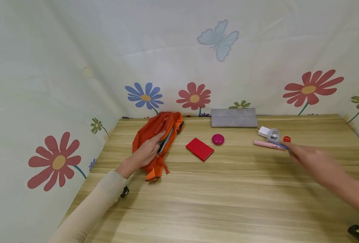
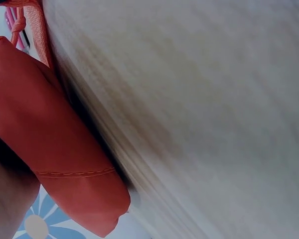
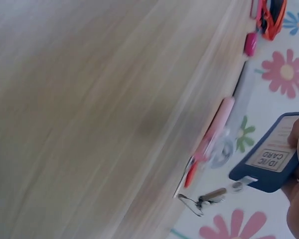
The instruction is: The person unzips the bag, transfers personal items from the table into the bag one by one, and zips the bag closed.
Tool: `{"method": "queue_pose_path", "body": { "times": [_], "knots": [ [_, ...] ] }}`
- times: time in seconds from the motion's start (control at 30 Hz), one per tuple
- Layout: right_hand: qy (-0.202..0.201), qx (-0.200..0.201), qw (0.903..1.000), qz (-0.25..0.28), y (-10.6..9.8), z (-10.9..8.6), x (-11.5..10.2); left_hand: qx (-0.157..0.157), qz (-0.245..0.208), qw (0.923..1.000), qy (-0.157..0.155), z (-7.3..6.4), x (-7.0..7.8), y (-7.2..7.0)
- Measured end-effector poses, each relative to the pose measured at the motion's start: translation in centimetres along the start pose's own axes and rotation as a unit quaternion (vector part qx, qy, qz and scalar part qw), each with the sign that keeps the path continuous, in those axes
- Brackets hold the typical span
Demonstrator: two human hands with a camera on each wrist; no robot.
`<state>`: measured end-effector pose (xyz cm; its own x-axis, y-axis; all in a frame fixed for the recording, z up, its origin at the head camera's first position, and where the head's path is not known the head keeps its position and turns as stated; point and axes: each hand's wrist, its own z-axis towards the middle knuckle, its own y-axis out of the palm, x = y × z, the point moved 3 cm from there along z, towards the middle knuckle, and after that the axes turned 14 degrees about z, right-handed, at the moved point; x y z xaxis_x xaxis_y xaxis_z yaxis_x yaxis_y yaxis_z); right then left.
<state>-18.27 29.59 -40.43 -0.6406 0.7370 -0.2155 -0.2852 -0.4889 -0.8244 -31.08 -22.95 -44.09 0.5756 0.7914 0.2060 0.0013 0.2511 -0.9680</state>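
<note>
While the left hand [image 1: 144,153] rests at the unzipped mouth of an orange-red bag [image 1: 146,133], whether gripping it I cannot tell, the right hand [image 1: 319,162] pinches a dark blue card holder [image 3: 266,154] above the table [image 1: 212,202], pale-faced, lettered "ID/IC CARD", metal clip [image 3: 203,201] dangling. Between bag and holder lie a red booklet [image 1: 200,149] and round magenta case [image 1: 218,139]; past the holder, a pink pen [image 1: 265,144], white charger [image 1: 263,131] with coiled cable [image 1: 273,135] and, farthest, a flat grey case [image 1: 234,118].
</note>
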Motion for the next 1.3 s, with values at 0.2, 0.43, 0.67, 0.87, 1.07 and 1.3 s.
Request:
{"method": "queue_pose_path", "body": {
  "times": [0.2, 0.43, 0.67, 0.87, 1.07, 1.3],
  "knots": [
    [0.038, 0.005, 0.9989, 0.029, 0.5, 1.4, -1.6, -0.002, -0.005, 1.0000, -0.001, 0.0, 0.1, -0.2],
    [0.047, 0.001, 0.9956, 0.081, 0.8, 2.6, -3.6, 0.000, -0.003, 1.0000, 0.002, -0.2, 0.2, -0.2],
    [0.073, 0.021, 0.9890, 0.127, 0.8, 3.3, -4.6, -0.002, 0.003, 1.0000, 0.005, 0.1, 0.4, -0.4],
    [0.092, 0.020, 0.9816, 0.166, 0.9, 3.8, -5.1, -0.012, -0.002, 0.9999, -0.006, 0.3, 0.4, -0.3],
    [0.143, -0.010, 0.9659, 0.216, 1.1, 4.1, -5.1, -0.018, 0.000, 0.9998, -0.006, 0.3, 0.2, -0.1],
    [0.185, -0.035, 0.9493, 0.252, 1.2, 4.2, -5.0, -0.020, 0.002, 0.9998, -0.002, 0.1, 0.0, 0.0]
  ]
}}
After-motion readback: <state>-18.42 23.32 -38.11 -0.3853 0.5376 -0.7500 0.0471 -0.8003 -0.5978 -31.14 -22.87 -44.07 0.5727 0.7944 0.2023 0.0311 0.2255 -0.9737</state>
